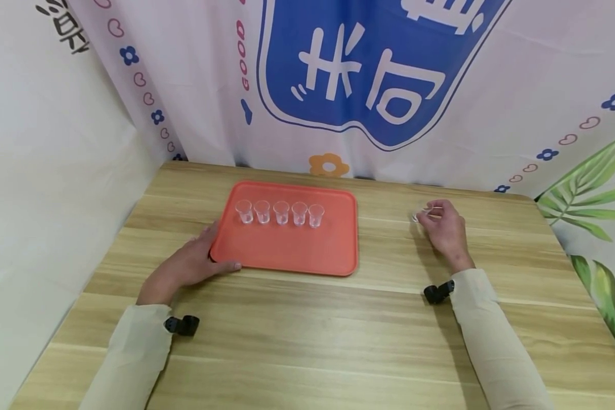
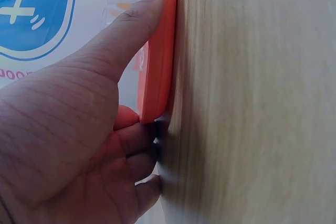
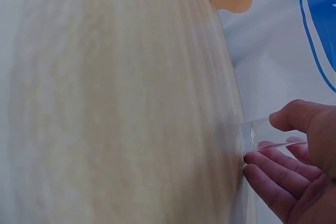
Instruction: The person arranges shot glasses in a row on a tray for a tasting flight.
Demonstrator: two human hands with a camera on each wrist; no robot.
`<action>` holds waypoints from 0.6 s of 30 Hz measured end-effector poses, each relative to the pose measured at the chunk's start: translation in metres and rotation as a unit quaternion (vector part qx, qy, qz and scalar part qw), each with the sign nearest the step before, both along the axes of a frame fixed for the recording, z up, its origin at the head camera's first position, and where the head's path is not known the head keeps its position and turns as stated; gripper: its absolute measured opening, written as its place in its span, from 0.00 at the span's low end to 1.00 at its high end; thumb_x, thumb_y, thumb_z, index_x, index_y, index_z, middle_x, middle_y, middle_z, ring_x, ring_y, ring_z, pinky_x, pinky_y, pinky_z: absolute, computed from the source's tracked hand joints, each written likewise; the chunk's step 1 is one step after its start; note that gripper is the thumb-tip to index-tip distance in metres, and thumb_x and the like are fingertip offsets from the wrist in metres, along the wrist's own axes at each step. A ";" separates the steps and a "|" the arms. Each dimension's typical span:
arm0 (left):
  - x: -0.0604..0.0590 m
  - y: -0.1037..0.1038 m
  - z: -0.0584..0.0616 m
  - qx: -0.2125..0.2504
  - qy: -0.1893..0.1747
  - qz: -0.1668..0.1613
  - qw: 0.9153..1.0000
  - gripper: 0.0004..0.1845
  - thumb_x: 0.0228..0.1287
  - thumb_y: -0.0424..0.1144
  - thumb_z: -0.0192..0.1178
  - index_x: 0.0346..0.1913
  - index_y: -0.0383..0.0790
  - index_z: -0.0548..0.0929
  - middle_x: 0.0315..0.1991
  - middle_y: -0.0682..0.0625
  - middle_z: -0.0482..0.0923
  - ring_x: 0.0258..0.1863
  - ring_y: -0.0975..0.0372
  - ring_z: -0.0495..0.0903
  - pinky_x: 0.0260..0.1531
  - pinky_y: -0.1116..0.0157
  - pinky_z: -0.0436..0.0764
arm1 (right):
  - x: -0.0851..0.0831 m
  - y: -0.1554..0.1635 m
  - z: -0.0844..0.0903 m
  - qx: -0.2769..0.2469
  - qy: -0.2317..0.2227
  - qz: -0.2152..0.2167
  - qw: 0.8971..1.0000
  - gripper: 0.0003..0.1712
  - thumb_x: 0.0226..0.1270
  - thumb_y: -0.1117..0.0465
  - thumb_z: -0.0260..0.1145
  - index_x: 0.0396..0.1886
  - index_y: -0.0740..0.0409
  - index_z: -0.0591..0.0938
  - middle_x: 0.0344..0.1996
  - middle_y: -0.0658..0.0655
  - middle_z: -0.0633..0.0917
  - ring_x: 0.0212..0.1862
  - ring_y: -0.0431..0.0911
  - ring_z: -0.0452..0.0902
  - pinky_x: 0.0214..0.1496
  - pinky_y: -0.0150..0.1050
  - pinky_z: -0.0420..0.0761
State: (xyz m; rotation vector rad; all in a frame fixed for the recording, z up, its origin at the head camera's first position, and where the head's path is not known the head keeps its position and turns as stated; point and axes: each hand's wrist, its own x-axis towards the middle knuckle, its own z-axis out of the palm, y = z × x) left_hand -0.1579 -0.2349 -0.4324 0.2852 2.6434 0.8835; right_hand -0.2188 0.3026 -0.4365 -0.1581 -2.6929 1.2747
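Observation:
An orange tray [image 1: 287, 253] lies on the wooden table [image 1: 307, 336] and carries a row of several small clear cups [image 1: 281, 212] near its far edge. My left hand [image 1: 195, 265] holds the tray's near left corner, thumb along the front rim [image 2: 157, 51], fingers curled under the corner. My right hand [image 1: 443, 225] is to the right of the tray and pinches another small clear cup [image 1: 420, 215] between thumb and fingertips, at the table surface. In the right wrist view that clear cup [image 3: 262, 135] lies on its side in the fingers [image 3: 273, 174].
A printed cloth backdrop [image 1: 369, 74] hangs right behind the table's far edge, and a white wall [image 1: 41, 188] closes the left side. Bare wood stretches between the tray and my right hand and across the near half of the table.

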 end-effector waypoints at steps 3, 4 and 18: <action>0.000 0.000 0.000 -0.001 0.000 -0.001 1.000 0.65 0.62 0.67 0.68 0.84 0.43 0.35 0.81 0.33 0.42 0.78 0.36 0.47 0.70 0.34 0.55 | 0.000 -0.001 0.000 -0.002 0.001 0.001 1.000 0.24 0.73 0.61 0.68 0.61 0.72 0.74 0.55 0.72 0.84 0.56 0.62 0.83 0.45 0.24 0.78; 0.000 0.000 0.000 0.000 0.000 -0.001 1.000 0.65 0.62 0.67 0.68 0.84 0.43 0.36 0.81 0.33 0.42 0.78 0.36 0.47 0.70 0.34 0.55 | 0.000 -0.001 0.000 -0.001 0.001 0.001 1.000 0.24 0.73 0.61 0.68 0.61 0.71 0.74 0.55 0.72 0.84 0.56 0.62 0.83 0.45 0.24 0.79; 0.001 0.000 0.001 0.002 0.003 -0.002 1.000 0.64 0.62 0.66 0.68 0.84 0.42 0.37 0.82 0.34 0.42 0.78 0.37 0.46 0.71 0.34 0.52 | 0.002 -0.030 0.003 -0.026 0.006 0.053 0.998 0.23 0.72 0.63 0.70 0.60 0.69 0.75 0.56 0.70 0.83 0.56 0.62 0.83 0.54 0.44 0.84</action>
